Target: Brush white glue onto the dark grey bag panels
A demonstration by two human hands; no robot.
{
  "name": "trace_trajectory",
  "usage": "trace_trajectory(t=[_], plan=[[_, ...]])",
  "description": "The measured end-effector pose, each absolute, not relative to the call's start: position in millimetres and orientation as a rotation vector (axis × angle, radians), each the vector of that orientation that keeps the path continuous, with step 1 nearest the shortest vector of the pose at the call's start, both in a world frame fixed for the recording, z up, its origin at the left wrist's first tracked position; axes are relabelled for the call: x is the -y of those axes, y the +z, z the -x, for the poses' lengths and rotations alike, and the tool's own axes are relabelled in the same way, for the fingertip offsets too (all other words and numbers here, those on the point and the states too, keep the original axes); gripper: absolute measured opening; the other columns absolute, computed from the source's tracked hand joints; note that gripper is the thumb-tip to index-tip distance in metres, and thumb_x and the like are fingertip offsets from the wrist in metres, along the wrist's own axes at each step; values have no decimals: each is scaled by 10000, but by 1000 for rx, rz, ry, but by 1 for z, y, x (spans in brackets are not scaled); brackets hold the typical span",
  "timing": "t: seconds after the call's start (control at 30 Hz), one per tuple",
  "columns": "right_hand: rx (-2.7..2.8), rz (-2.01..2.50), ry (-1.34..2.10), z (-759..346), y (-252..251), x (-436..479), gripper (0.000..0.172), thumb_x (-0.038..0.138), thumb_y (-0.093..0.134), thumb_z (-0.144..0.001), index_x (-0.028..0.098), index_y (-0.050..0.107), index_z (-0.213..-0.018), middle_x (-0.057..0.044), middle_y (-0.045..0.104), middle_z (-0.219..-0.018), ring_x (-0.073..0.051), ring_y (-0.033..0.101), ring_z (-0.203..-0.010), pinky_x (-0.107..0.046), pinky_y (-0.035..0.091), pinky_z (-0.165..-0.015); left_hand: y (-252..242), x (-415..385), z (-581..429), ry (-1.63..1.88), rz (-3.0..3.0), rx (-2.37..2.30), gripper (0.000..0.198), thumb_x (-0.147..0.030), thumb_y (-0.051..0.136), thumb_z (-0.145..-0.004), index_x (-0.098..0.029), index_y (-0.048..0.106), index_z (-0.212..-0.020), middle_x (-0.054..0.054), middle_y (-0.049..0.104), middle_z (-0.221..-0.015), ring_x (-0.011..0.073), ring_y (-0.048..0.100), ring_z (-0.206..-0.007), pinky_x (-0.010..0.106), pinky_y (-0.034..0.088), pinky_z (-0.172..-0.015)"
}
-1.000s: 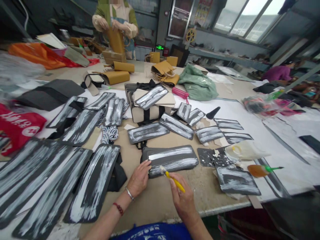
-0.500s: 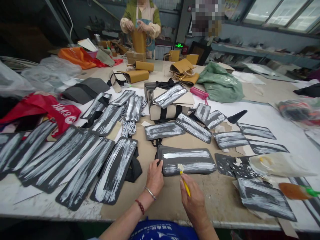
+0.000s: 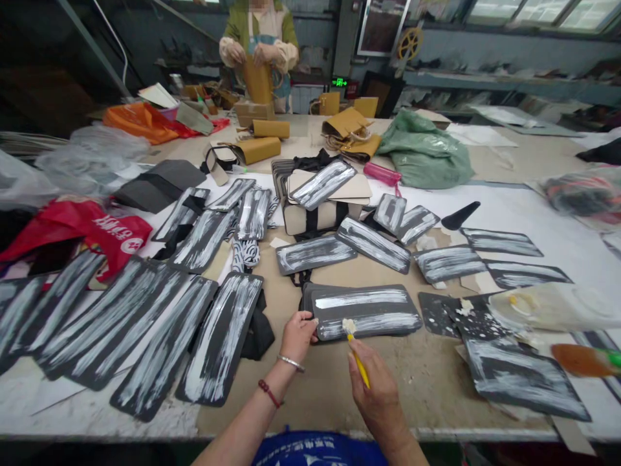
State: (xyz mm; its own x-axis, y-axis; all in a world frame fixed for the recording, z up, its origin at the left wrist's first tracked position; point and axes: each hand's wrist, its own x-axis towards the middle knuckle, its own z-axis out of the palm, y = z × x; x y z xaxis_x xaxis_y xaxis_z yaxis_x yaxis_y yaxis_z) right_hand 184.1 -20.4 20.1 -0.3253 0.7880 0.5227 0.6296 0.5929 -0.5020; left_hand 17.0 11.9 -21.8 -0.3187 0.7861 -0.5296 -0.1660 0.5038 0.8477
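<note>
A stack of dark grey panels (image 3: 363, 310) with white glue streaks lies in front of me on the brown table (image 3: 330, 388). My left hand (image 3: 297, 335) is closed on the stack's left end, fingers curled over its edge. My right hand (image 3: 376, 391) grips a yellow-handled brush (image 3: 356, 356), whose white-loaded bristles touch the near edge of the top panel.
Several glue-streaked panels (image 3: 160, 336) are spread out left and behind. A beige box (image 3: 320, 210) stands mid-table, a green bag (image 3: 427, 155) behind it, a red bag (image 3: 97, 233) at left. An orange glue bottle (image 3: 582, 359) lies at right. A person (image 3: 257, 45) handles tan bags at the far side.
The view has swung left and down. My left hand has curled more tightly over the stack's left end, and the brush stays at the panel's near edge.
</note>
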Motion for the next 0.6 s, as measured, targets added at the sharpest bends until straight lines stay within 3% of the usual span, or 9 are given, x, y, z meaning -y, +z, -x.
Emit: trace_trajectory(t=[0.13,0.37,0.47,0.6], plan=[[2004,1132,393,-177,29,23,251,136,460,-862,182,542,-1094,-75,624,-986,-186,581,-942,-335,498,-819,-21,-17,-12,1019,-547,-1558,180,-257,630,-579,-151,487,-604,-65,484,-436,67,449,-365,169,378,-365],[1730,1411,709,-189,28,14,220,302,452,-872,195,607,-985,-55,649,-918,-187,624,-822,-323,515,-764,-19,-16,-9,1032,-554,-1499,131,-200,587,-581,-163,465,-608,-80,473,-418,68,457,-356,154,384,-356],[1611,1539,675,-194,36,0,286,407,487,-833,181,627,-940,-75,649,-905,-208,626,-787,-346,506,-766,-22,-15,-11,1039,-561,-1489,146,-202,587,-588,-169,445,-601,-86,455,-415,73,452,-326,154,363,-324],[1421,1493,975,-167,46,-20,371,484,466,-823,158,622,-908,-97,643,-902,-200,628,-694,-317,524,-652,-25,-13,-14,1043,-569,-1480,158,-214,581,-586,-176,431,-616,-95,423,-416,79,439,-310,166,365,-300]])
